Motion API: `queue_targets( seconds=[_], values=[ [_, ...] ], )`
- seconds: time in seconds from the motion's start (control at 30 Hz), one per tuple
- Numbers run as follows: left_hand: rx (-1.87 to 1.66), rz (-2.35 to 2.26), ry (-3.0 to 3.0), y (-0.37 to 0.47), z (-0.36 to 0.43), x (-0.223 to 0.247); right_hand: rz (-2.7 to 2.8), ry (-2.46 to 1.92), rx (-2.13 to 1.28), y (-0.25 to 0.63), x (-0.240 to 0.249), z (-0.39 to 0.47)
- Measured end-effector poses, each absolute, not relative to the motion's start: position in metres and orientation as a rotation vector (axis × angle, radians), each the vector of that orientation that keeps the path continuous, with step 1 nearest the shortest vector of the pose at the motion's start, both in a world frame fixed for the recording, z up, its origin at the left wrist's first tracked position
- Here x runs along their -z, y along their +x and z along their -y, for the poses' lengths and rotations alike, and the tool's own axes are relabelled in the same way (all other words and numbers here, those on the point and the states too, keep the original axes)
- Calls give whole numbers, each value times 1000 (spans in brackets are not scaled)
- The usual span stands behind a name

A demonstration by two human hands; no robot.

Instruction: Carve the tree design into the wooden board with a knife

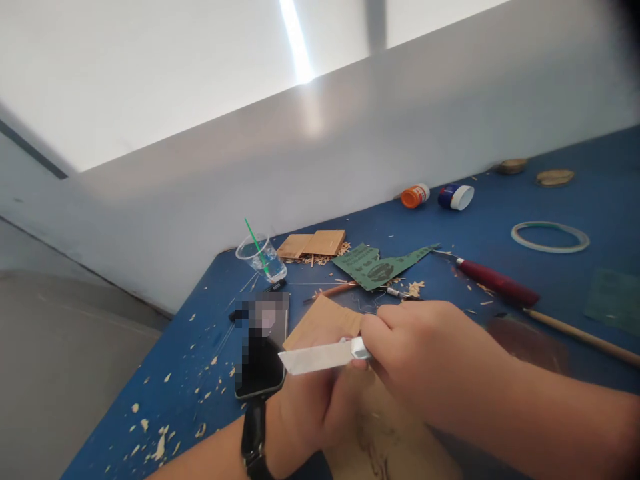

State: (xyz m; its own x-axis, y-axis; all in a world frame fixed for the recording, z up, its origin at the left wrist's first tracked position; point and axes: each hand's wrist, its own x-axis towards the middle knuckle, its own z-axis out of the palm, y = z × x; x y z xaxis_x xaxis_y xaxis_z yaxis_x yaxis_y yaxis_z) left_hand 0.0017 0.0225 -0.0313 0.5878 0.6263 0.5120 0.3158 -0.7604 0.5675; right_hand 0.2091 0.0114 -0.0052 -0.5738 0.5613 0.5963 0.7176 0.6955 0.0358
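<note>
My right hand (425, 340) is closed around the handle of a knife (320, 357). Its broad, flat blade points left, crossing in front of my left hand (313, 400). That left hand, with a black watch on the wrist, is closed on a thin wooden board (325, 317); most of its fingers are hidden behind the blade and the right hand. Whether the blade touches the wood cannot be seen. Below both hands lies a tan sheet (395, 433) with dark marks.
Left of the hands lies a phone (263, 370), near a plastic cup (270, 260) with a green straw. Beyond are wooden blocks (313, 243), green sandpaper (367, 263), a red-handled tool (497, 280), two small bottles (415, 195) and a ring (550, 238). Shavings (160, 443) litter the blue table (185, 373).
</note>
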Motion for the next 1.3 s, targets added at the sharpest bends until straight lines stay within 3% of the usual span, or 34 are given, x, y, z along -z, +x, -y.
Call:
queue_targets(
  seconds=[0.43,0.87,1.3],
  values=[
    [-1031,-811,2281,4,-22,30,2234,-1171,421,200,2,-5],
    [-665,-664,2273,-18,-36,17,2291,-1043,372,222,14,-16],
    [-881,-758,2390,-12,-26,36,2278,-963,468,211,6,-15]
  ],
)
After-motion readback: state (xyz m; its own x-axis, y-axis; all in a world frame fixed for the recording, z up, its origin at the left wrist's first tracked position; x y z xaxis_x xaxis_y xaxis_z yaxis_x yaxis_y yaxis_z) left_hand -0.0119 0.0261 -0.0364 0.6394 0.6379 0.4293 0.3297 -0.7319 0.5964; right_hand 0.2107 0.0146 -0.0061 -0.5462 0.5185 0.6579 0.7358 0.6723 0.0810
